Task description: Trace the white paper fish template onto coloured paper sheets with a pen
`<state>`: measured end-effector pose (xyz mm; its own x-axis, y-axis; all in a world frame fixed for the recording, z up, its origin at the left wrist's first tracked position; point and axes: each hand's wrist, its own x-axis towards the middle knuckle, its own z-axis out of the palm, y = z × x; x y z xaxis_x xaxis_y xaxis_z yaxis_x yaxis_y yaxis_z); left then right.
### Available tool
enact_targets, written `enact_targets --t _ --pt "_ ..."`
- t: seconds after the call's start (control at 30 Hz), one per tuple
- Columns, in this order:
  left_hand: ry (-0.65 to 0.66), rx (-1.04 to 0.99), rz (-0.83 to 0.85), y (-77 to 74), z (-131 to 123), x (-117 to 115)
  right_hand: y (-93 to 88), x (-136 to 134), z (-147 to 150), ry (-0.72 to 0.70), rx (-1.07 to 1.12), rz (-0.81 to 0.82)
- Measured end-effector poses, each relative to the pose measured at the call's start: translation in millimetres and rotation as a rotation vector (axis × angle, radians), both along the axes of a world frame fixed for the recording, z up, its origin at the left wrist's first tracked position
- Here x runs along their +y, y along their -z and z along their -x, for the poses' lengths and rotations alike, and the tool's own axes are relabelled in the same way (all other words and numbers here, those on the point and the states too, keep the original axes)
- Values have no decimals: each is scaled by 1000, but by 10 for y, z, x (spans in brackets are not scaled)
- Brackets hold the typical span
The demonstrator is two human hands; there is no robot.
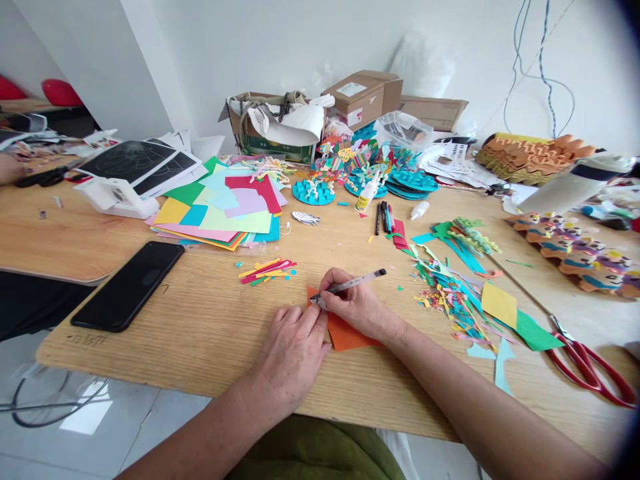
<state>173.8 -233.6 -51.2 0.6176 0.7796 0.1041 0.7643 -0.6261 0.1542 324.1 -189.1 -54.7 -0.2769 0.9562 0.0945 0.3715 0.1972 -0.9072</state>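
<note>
Right of the smartphone [129, 287], orange paper [349, 335] is pressed to the surface [200, 340] by the left hand [294, 350], its fingers extended unclenched, seemingly against slipping; a pen [359, 281] is pinched in the right hand's [356, 308] fingers, tip down.

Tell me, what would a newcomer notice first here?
Probably the right hand, front and center, holding a pen over orange paper, with the left hand at its edge. Then the black phone at the left and red-handled scissors at the right. Bright colored sheets lie beyond the phone.
</note>
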Motion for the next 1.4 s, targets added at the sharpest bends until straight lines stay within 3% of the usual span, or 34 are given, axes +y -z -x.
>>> enact_targets --t 1.4 --pt "9 -26 -25 16 9 10 -23 5 19 84 -60 -40"
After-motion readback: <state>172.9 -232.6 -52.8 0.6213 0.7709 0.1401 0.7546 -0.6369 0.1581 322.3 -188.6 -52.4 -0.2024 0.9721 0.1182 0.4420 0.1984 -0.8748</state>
